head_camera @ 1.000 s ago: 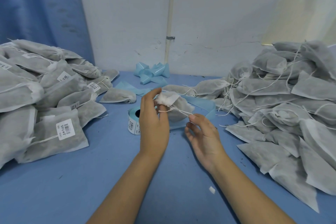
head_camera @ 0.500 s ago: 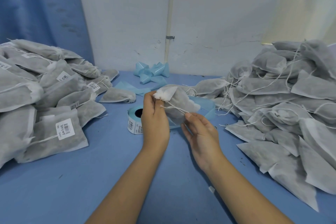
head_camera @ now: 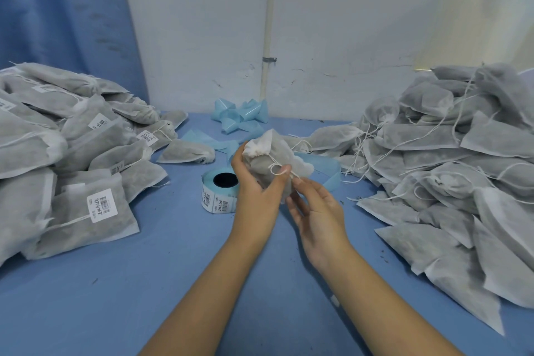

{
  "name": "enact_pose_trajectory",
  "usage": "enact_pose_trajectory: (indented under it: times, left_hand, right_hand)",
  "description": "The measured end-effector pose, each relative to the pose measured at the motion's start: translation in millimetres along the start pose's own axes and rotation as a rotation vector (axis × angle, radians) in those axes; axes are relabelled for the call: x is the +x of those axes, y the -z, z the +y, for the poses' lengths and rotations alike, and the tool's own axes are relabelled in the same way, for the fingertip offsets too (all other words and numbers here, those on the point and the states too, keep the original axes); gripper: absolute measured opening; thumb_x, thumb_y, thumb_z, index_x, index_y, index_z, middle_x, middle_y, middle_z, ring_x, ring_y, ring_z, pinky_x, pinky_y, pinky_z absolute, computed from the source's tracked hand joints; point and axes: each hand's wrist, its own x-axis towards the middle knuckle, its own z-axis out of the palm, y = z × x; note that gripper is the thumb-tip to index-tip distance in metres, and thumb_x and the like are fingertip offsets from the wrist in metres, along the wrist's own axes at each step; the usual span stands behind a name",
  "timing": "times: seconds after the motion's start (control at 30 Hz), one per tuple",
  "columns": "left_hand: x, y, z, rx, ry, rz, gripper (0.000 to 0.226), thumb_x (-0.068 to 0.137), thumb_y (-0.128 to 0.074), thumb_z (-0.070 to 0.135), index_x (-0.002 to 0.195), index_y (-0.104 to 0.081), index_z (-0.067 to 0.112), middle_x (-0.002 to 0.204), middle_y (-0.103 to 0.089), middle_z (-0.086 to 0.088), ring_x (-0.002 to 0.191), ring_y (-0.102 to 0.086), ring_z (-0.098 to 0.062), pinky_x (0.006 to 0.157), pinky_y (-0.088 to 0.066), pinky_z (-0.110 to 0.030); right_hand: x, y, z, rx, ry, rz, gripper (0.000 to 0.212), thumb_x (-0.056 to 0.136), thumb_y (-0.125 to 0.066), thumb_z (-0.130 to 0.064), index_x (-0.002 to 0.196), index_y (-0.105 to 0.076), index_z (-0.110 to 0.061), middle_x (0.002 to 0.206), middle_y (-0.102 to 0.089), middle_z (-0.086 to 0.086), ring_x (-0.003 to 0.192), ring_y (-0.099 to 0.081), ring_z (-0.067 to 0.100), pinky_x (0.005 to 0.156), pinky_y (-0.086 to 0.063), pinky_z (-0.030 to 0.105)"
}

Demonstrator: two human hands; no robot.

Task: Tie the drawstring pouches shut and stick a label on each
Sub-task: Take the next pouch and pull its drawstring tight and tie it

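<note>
Far to the left of the blue-cored roll of white barcode labels (head_camera: 221,191) lies a heap of flat grey non-woven pouches (head_camera: 72,153), several showing a white barcode sticker and a drawn cord (these I judge finished); behind the label roll, against the wall, sits a crumpled pale-blue backing strip (head_camera: 239,115); just right of the label roll, raised above the blue table (head_camera: 144,283), the left hand (head_camera: 257,182) is wrapped round a grey drawstring pouch (head_camera: 268,153) with a bunched white neck, fingers curled about its body and thumb pressed on the thin white drawstring (head_camera: 274,166) where it crosses the front; the neck looks gathered, yet whether a knot is made I cannot tell, and no sticker shows on this pouch; further right, the right hand (head_camera: 315,211) sits just under the pouch with fingers loosely spread and fingertips at the cord's loose end; whether they pinch it I cannot tell; well to the right of the label roll rises a second heap of grey pouches (head_camera: 448,167), cords trailing loose and no stickers in sight. By my reckoning a good share is done; the pouch in hand is mid-tie with its label to come; the whole right heap waits for both steps.
</note>
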Motion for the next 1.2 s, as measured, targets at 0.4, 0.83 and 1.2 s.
enact_pose_trajectory:
  times: [0.4, 0.83, 1.2]
  left_hand:
    - [7.4, 1.1, -1.8, -0.325, 0.344, 0.176, 0.045, 0.086, -0.069, 0.017, 0.124, -0.047, 0.012, 0.11, -0.066, -0.005, 0.097, -0.068, -0.02, 0.076, -0.059, -0.035]
    - [12.0, 13.2, 2.7, -0.295, 0.199, 0.102, 0.034, 0.071, -0.075, 0.013, 0.102, -0.061, 0.019, 0.103, -0.07, -0.003, 0.099, -0.067, -0.022, 0.088, -0.053, -0.041]
    - [3.8, 54.6, 0.1, 0.105, 0.15, -0.012, 0.035, 0.048, -0.049, 0.012, 0.078, -0.068, 0.018, 0.085, -0.067, 0.008, 0.076, -0.06, -0.007, 0.067, -0.045, -0.016]
  right_hand:
    - [1.2, 1.4, 3.2, -0.16, 0.103, -0.039, 0.011, 0.083, -0.067, -0.001, 0.08, -0.062, -0.011, 0.067, -0.067, -0.004, 0.064, -0.063, 0.007, 0.062, -0.052, 0.016]
    - [6.6, 17.5, 19.8, -1.217, 0.38, -0.28, 0.032, 0.086, -0.055, -0.008, 0.109, -0.046, -0.029, 0.055, -0.047, -0.005, 0.048, -0.042, 0.007, 0.051, -0.034, 0.023]
    - [13.9, 12.7, 16.5, -1.399, 0.474, -0.242, 0.016, 0.093, -0.053, -0.019, 0.107, -0.058, -0.026, 0.092, -0.064, -0.013, 0.08, -0.057, 0.012, 0.075, -0.047, 0.035]
